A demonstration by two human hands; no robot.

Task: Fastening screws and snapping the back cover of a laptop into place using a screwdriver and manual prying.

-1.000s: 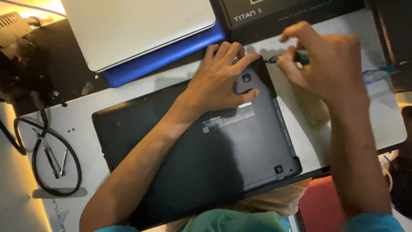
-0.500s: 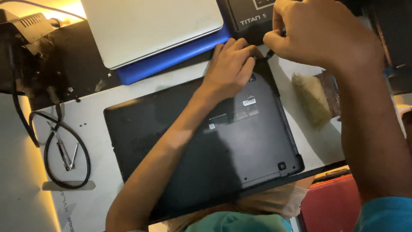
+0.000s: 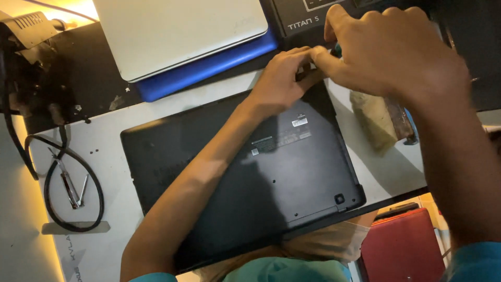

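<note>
My left hand pressed flat on far corner of black laptop, which lies upside down on white table. My right hand pinches small tool there, tip hidden. Silver laptop beyond.

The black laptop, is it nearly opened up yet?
Not nearly, it seems. Done: the black laptop lies upside down on the table. In hand: the left hand presses its far corner while the right hand works there with a small tool, mostly hidden. Left: the bottom cover looks fully on, and I cannot tell whether any screws are out.
</note>
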